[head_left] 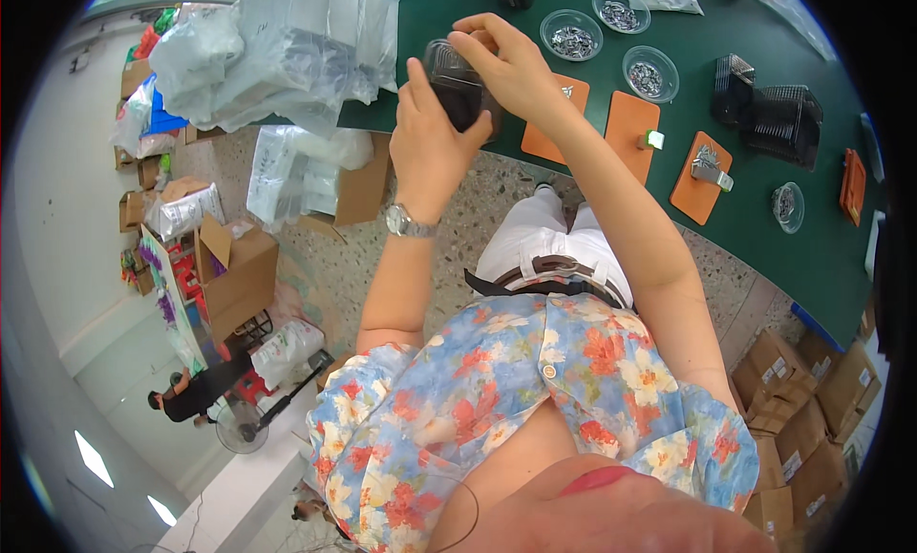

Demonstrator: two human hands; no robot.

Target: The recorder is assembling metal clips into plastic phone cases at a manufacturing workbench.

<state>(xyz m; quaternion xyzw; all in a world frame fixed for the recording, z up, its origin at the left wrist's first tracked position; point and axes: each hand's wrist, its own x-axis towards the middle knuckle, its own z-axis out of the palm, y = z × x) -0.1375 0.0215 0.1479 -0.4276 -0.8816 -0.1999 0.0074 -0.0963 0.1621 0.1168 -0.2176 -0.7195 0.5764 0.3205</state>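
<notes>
A small black plastic box (457,101) with a clear, ridged top is held up over the left part of the green table's near edge. My left hand (430,133) grips it from the near left side, fingers along one side and thumb at the other. At its far right corner, my right hand (511,71) has bent fingers and thumb on the clear top. Its fingertips partly cover the corner. What lies inside the box is too dark to make out.
Round clear dishes (626,74) of small metal pieces stand on the green table (764,243). Orange boards (630,133) line its near edge; metal pieces lie on one (702,195). Stacked black trays (783,123) sit right. Plastic bags (253,61) pile up left; cartons (239,276) stand below.
</notes>
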